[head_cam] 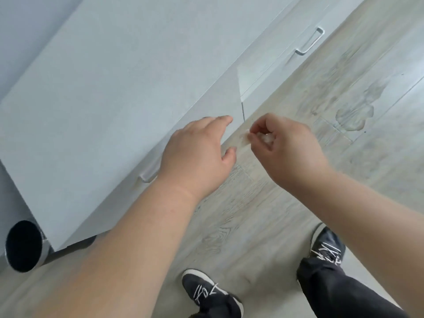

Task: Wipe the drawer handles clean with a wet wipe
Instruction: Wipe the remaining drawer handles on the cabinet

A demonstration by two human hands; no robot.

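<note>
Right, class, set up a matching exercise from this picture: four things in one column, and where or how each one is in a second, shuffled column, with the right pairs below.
Things:
1. right hand
2. left hand
3. far drawer handle
4. black shoes

States or places:
A. upper right, on the cabinet front, untouched
B. pinches a small crumpled wet wipe
C. on the wood-look floor at the bottom
D. fingers straight, reaching towards the cabinet

Pairs: 1-B, 2-D, 3-A, 4-C
</note>
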